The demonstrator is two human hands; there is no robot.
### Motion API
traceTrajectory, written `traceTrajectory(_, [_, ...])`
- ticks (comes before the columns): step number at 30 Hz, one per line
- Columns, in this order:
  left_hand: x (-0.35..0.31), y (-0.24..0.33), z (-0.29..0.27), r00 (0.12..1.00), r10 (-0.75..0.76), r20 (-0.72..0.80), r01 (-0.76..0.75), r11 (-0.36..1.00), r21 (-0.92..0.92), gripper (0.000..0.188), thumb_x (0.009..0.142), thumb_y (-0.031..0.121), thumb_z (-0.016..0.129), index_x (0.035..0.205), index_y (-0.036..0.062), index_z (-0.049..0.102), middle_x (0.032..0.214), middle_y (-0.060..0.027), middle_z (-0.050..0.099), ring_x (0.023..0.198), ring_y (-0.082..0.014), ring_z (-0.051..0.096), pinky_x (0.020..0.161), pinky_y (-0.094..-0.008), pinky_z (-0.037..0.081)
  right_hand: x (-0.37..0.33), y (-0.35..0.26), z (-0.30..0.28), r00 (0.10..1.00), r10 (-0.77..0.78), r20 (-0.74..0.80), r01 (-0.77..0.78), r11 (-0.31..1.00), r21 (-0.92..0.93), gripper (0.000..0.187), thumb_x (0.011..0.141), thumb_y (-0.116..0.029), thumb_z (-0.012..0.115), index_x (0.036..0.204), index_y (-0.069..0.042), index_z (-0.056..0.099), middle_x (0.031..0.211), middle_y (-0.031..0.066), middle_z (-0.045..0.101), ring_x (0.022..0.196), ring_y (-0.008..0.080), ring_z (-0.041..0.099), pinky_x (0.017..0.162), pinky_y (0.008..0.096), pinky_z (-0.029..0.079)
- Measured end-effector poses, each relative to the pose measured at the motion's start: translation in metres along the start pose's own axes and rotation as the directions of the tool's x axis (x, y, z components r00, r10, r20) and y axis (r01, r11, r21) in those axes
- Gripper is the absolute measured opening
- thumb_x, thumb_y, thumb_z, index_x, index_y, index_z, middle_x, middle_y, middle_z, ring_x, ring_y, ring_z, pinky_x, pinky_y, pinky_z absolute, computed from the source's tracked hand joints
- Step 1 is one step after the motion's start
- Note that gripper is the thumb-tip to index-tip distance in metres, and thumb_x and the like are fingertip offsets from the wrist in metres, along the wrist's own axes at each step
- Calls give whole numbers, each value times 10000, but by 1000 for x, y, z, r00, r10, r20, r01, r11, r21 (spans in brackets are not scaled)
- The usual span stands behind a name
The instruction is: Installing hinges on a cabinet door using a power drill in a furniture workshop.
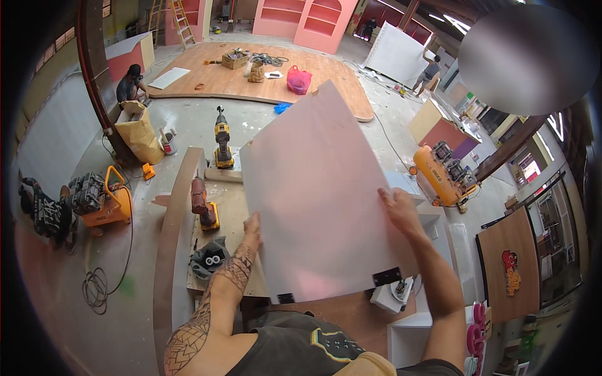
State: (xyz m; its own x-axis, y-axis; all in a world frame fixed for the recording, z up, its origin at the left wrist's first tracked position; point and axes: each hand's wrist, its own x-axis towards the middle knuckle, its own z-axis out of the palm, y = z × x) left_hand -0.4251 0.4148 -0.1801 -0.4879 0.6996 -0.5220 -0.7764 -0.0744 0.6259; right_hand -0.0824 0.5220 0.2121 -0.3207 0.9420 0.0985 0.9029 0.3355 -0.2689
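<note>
A large glossy panel, pale pinkish-white (pixel 313 188), is held up tilted in front of me. Two small black plates (pixel 386 277) are fixed along its lower edge, one near each corner. My left hand (pixel 253 230) grips the panel's left edge, its fingers mostly hidden behind. On the opposite edge my right hand (pixel 400 210) clasps the panel, thumb side showing. Left of the panel, on the wooden work surface (pixel 238 241), stand a red-and-yellow cordless drill (pixel 204 203) and a yellow-and-black cordless tool (pixel 222 144). A dark grey pouch (pixel 210 258) lies near my left forearm.
Orange air compressors stand left (pixel 103 203) and right (pixel 439 175). A low wooden platform (pixel 251 88) ahead carries tools and a pink bag (pixel 299 80). People work at the far left (pixel 130 84) and far right (pixel 433 70). A cable (pixel 97 291) coils on the floor.
</note>
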Motion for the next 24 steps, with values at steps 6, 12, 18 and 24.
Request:
traceTrajectory(6, [-95,7,108,838,-350,418,55,818,573,740,1045,497,605,1594,37,420,1583,-225,473,1455,-328,469,1128,-457,421,-16,46,-138,919,-240,-313,217,970,-107,490,1047,-452,658,846,-6,668,643,193,594,609,344,633,592,503,448])
traceTrajectory(12, [-222,211,247,-167,834,526,-906,-340,252,1167,778,422,932,1621,-25,261,1609,-281,325,1489,-461,321,1229,-591,261,-55,17,-297,739,-611,-283,271,654,-707,433,954,-443,753,873,-49,591,724,155,605,656,388,615,623,506,474])
traceTrajectory(18, [-257,255,312,265,-48,963,-940,-235,247,638,864,525,845,1271,49,723,974,-208,777,878,-333,768,822,-420,592,-59,65,-402,672,-740,-37,393,398,-829,340,891,-273,795,1064,-12,663,965,167,652,975,381,623,872,475,490])
traceTrajectory(24, [-266,125,275,294,165,941,-909,355,221,427,897,436,847,1091,58,802,840,-154,787,752,-223,781,694,-356,588,-51,-3,-396,694,-716,76,385,280,-879,396,828,-184,825,1141,-17,650,1149,153,667,1100,374,601,976,488,462])
